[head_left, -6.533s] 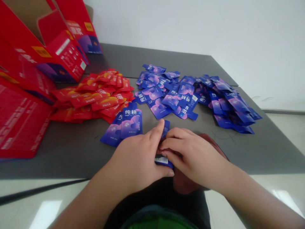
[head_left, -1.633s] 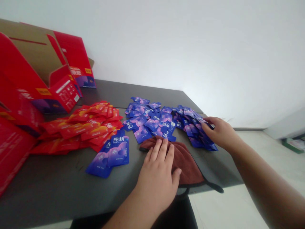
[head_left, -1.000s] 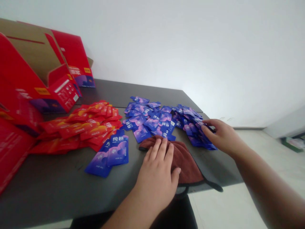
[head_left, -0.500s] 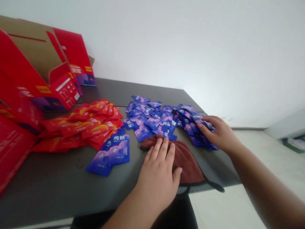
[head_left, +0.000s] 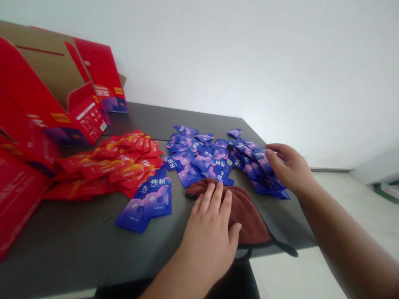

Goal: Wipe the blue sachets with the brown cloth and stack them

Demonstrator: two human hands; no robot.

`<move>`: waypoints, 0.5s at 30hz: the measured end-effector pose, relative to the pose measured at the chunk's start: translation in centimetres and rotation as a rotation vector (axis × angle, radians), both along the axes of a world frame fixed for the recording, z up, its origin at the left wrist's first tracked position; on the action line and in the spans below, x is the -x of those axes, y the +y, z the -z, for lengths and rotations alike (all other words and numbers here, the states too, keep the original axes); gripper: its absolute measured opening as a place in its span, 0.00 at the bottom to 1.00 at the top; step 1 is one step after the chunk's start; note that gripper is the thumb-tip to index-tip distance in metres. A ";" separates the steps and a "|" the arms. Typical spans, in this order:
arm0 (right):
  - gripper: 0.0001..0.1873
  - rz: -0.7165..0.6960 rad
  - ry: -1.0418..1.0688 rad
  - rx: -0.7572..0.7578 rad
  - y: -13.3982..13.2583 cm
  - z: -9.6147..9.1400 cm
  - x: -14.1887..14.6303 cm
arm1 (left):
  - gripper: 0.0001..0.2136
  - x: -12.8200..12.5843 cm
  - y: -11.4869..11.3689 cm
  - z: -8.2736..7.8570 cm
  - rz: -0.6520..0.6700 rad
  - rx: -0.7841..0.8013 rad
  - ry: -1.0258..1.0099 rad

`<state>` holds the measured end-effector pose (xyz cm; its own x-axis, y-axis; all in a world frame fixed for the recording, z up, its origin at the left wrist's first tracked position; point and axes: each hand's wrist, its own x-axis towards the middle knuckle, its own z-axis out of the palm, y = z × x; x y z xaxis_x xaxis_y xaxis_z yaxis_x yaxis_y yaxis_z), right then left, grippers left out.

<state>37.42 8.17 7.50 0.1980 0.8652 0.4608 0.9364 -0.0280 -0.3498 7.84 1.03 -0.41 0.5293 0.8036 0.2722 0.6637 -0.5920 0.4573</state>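
Note:
My left hand [head_left: 209,228] lies flat on a folded brown cloth [head_left: 249,220] with dark edging and a black loop. Its fingers are stretched out and slightly spread. At the right, my right hand [head_left: 288,170] rests against the outer side of a pile of blue-purple sachets [head_left: 257,166], thumb and fingers apart, with part of its fingers hidden. One loose sachet [head_left: 235,133] sits just behind that pile. A second heap of blue sachets [head_left: 199,155] spreads beyond the cloth. Two overlapping blue sachets [head_left: 158,197] lie to the left of my left hand.
A large heap of red-orange sachets [head_left: 115,166] covers the left middle of the dark table [head_left: 93,236]. Open red cardboard boxes [head_left: 77,116] stand at the left and back left. A white wall [head_left: 218,58] rises behind the table, with pale floor [head_left: 352,203] to the right.
My right hand has drawn back slightly to the right from the sachet pile. One sachet now lies apart behind that pile. My left hand stays on the cloth; the view has shifted a little.

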 end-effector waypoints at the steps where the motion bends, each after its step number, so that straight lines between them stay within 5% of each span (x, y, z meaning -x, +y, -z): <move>1: 0.25 0.003 0.008 0.022 1.0 -0.3 -0.3 | 0.32 0.0 0.0 0.0 -0.001 0.000 -0.004; 9: 0.22 0.022 -0.041 0.320 17.1 -1.0 -4.0 | 0.34 -0.7 0.1 0.8 -0.006 -0.011 -0.009; 15: 0.20 -0.113 -0.185 0.454 28.2 0.7 -2.5 | 0.36 -1.8 1.1 3.0 -0.003 -0.147 -0.007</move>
<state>39.94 36.35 6.77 0.0417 0.9978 0.0513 0.9876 -0.0334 -0.1535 9.62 2.12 -3.36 0.5248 0.7561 0.3910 0.6626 -0.6512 0.3700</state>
